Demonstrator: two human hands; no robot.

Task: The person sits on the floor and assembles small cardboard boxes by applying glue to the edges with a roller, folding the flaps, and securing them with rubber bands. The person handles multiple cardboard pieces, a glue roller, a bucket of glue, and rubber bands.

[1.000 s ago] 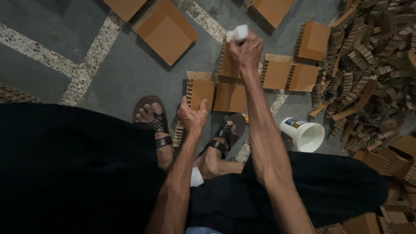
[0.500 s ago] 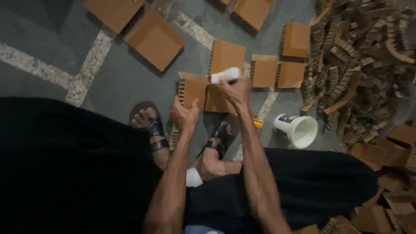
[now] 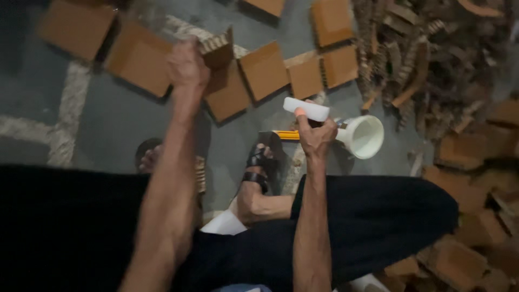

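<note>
Two bare forearms reach out over a lap in black cloth [image 3: 378, 221], and beneath them a foot in a dark strapped sandal [image 3: 258, 165] rests on the grey concrete floor [image 3: 119, 119]; a second sandalled foot [image 3: 148, 159] shows just left of the left forearm, half hidden by it. Nearer the right side, the right hand [image 3: 316, 135] is closed around a white oblong block [image 3: 306, 108], thumb pressed up against its underside, the block lying roughly level above the fingers; just beyond that hand a white plastic cup [image 3: 365, 136] lies tipped on its side with its mouth facing right, and a yellow pencil-like stick [image 3: 286, 135] pokes out to the left of the hand, close to the floor. Further out, the left hand [image 3: 186, 67] is shut in a fist on a brown corrugated cardboard piece [image 3: 219, 47], which stands tilted with its ribbed edge uppermost, raised above the floor; under and around it flat brown cardboard squares [image 3: 265, 70] lie spread in loose rows, some touching at their edges. Farthest off, to the right, a heaped pile of cardboard strips and offcuts [image 3: 432, 54] covers the floor, blurred, and more brown blocks [image 3: 459, 157] trail down the right edge.
</note>
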